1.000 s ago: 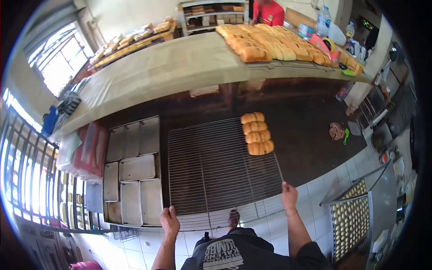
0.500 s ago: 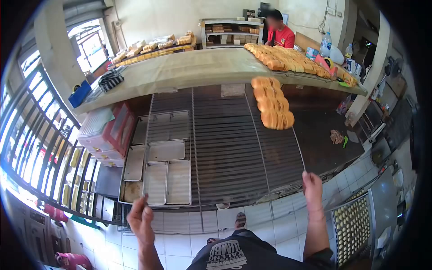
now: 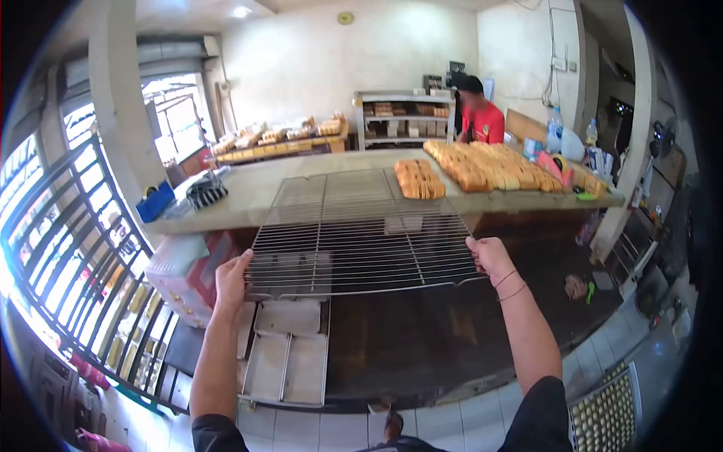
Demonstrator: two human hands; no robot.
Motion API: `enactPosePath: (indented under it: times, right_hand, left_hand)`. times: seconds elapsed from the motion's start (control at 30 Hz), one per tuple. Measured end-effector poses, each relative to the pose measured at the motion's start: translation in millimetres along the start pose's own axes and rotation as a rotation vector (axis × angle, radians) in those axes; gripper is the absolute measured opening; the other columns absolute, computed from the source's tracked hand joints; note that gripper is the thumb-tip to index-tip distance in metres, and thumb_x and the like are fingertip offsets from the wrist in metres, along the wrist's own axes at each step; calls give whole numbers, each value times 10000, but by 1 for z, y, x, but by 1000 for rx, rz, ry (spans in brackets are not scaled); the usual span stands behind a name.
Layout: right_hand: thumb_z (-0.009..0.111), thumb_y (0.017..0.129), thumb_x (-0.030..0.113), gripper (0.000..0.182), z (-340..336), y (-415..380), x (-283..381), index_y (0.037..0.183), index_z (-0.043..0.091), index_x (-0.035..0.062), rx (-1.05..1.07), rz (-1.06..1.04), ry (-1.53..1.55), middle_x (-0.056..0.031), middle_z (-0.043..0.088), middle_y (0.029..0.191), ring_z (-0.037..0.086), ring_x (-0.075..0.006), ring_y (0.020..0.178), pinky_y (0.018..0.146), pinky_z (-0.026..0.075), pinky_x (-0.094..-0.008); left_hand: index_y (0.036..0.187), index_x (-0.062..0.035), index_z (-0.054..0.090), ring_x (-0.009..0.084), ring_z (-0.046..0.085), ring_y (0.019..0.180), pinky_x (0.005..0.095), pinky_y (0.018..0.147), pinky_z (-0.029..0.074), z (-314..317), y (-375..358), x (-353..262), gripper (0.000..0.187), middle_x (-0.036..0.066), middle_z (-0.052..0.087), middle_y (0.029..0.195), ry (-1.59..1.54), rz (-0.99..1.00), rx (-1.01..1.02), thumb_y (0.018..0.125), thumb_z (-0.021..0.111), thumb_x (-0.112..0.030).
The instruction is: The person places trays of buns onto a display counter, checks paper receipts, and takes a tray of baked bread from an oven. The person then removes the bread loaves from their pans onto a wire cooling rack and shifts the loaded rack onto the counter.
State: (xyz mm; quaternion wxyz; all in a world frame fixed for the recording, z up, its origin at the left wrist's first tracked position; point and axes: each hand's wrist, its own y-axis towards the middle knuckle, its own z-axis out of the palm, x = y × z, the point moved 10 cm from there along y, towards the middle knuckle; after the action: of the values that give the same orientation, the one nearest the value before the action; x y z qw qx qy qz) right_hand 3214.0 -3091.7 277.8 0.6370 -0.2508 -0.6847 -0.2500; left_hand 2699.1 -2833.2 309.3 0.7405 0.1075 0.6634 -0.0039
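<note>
Both hands hold a large wire rack (image 3: 361, 248) by its sides, near its front corners. My left hand (image 3: 232, 279) is closed round the left edge, and my right hand (image 3: 491, 258) grips the right edge. The rack's far part reaches over the pale counter (image 3: 256, 181). One block of golden bread (image 3: 419, 179) sits at the rack's far right. Just right of it, many joined loaves (image 3: 497, 167) cover part of the counter.
Metal pans (image 3: 290, 361) lie on the dark lower shelf (image 3: 392, 339). A pink drawer box (image 3: 184, 275) stands at the left. Behind the counter is a person in red (image 3: 484, 120). Bottles (image 3: 555, 129) stand at the right, and a filled tray (image 3: 606, 410) is at lower right.
The rack has moved up and forward, its far part now over the counter. Both hands have risen with it. The view has tilted upward.
</note>
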Motion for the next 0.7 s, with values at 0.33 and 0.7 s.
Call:
enactPosePath:
  times: [0.33,0.7]
  right_hand:
    - [621,943,207,198,7,64,-17,974,670,18,128,-56,667,-38,613,797,552,-105,634,593,477,-232]
    - [576,990,247,246,29,114,-17,909,618,18,40,-169,518,-59,611,759,566,-131,615,589,519,-263]
  left_hand:
    - [1038,-36,643,129,638,692,238,547,475,80,59,77,273,54,675,856,-507,-66,-49,978,591,-297]
    - [1030,-31,619,153,686,709,219,578,530,146,103,70,234,73,679,847,-274,-24,23,1005,563,-256]
